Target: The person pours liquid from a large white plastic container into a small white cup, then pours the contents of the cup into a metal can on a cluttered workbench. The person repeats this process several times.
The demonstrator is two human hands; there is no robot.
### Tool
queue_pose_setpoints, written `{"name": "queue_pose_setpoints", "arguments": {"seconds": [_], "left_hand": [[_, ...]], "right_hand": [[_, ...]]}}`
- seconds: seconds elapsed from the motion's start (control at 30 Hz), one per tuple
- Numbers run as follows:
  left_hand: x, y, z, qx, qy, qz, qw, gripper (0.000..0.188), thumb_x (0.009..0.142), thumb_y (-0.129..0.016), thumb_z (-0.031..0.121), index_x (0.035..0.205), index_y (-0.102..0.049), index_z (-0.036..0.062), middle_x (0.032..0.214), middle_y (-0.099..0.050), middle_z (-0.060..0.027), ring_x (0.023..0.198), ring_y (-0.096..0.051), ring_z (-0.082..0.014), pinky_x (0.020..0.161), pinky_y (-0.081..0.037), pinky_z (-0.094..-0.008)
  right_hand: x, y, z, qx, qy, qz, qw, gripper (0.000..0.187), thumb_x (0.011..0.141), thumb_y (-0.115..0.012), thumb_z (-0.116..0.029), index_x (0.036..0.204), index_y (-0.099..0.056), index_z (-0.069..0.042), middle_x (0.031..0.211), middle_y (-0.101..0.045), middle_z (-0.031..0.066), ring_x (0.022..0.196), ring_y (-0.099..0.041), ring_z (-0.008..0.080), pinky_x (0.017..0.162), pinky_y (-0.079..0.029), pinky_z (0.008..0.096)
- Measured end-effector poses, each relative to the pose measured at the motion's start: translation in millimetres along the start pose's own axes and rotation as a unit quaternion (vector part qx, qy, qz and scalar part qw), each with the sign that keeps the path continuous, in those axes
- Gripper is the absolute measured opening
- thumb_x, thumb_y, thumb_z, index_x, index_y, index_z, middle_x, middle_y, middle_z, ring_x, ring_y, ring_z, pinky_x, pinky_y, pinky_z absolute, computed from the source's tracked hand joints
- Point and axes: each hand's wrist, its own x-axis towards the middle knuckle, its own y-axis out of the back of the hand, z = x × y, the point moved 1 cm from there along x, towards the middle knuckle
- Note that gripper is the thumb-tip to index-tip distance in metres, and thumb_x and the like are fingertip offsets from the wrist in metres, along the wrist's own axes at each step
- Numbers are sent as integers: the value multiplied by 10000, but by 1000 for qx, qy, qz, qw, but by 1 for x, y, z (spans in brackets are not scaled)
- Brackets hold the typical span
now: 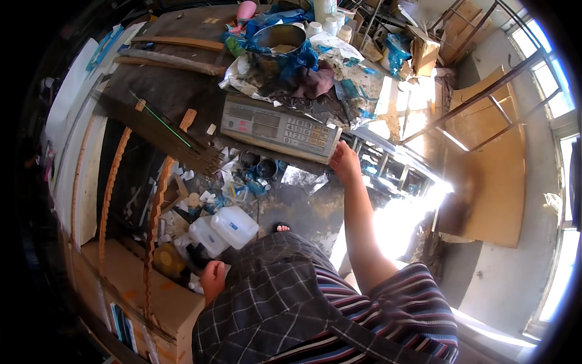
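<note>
A grey weighing scale (276,128) with small display windows and a keypad stands at the table's near edge. At its right end is my right hand (344,161), fingers closed against the corner; the fingertips are partly hidden. My left hand (212,280) hangs low beside my waist, loosely curled, with nothing visible in it. Close to it are a black object (197,256) and two whitish plastic jugs (234,227). Behind the scale, a large metal pot (277,39) sits among blue plastic, and a dark reddish cloth (315,80) lies crumpled.
White bottles (330,25) stand at the back. Wooden strips (179,42) lie on the table (163,76) at left. A cardboard box (130,273) is at lower left. Scraps and dark cans (267,168) litter the floor below the scale. A metal frame (485,94) leans at right.
</note>
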Motion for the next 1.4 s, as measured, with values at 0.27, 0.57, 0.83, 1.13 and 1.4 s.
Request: {"name": "queue_pose_setpoints", "arguments": {"seconds": [0.27,0.57,0.83,1.13,1.4], "left_hand": [[3,-6,81,-82,126,-81,985,162,894,-620,170,896,-619,8,741,-606,-70,693,-556,-138,669,-461,-282],[23,2,121,-63,142,-76,985,156,890,-601,158,891,-625,4,803,-640,-132,760,-617,-222,726,-478,-317],[9,-35,52,-91,89,-83,988,159,883,-609,184,905,-645,31,824,-655,-142,774,-645,-264,718,-491,-338],[3,-55,3,-101,124,-159,974,184,895,-595,201,941,-646,30,891,-667,-142,816,-652,-252,740,-497,-345],[18,-35,13,-80,150,-195,966,235,917,-558,278,1018,-613,73,848,-641,-100,762,-622,-210,707,-505,-341]], "right_hand": [[26,20,-14,23,41,39,998,262,971,-483,-245,1000,-640,-36,928,-667,38,832,-617,170,722,-489,327],[30,5,-21,110,-16,27,993,224,957,-484,-206,959,-636,-41,831,-637,28,811,-617,183,772,-502,354],[-2,-5,-37,59,-60,9,996,271,944,-479,-353,927,-636,-133,799,-628,-46,779,-558,132,747,-405,314],[-25,-22,-2,-160,158,66,972,997,723,-729,-292,1457,-154,61,1427,-344,229,1308,-376,315,1087,-279,364],[-8,-34,10,-286,241,209,904,1119,630,-817,-423,1402,-224,129,1393,-379,304,1309,-396,373,1086,-308,375]]}}
